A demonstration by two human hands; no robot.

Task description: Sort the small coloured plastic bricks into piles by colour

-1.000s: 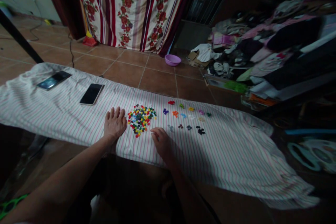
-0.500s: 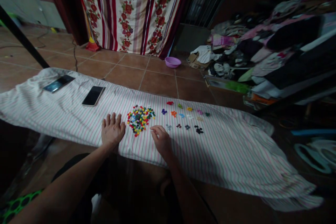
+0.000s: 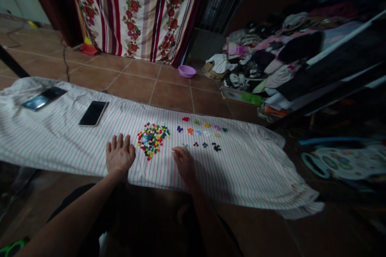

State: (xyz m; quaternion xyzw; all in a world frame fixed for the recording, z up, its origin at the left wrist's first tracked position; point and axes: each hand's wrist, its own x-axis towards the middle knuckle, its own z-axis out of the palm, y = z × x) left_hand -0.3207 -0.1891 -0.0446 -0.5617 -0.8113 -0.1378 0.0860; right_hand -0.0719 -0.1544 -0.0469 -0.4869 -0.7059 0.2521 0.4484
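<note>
Red, yellow and green pieces (image 3: 152, 138) lie between a flat left hand (image 3: 120, 157), fingers apart, and a right hand (image 3: 185, 164), fingers pinched together.

No text, label, brand, number or sign can be read anywhere in view.

- The place looked like a room in a home, dimly lit, with a floor of reddish-brown tiles (image 3: 171, 93).
- A floral, striped curtain (image 3: 144, 20) hung across the far side, beside dark metal bars (image 3: 221, 8).
- What appeared to be a red-and-yellow broom (image 3: 89, 49) stood at the curtain's edge.
- A purple basin (image 3: 187, 72) sat on the tiles.
- Clothes and other household goods lay in a big heap (image 3: 271, 50) on the right.
- A striped cloth (image 3: 256, 172), like bed linen, covered the work surface.
</note>
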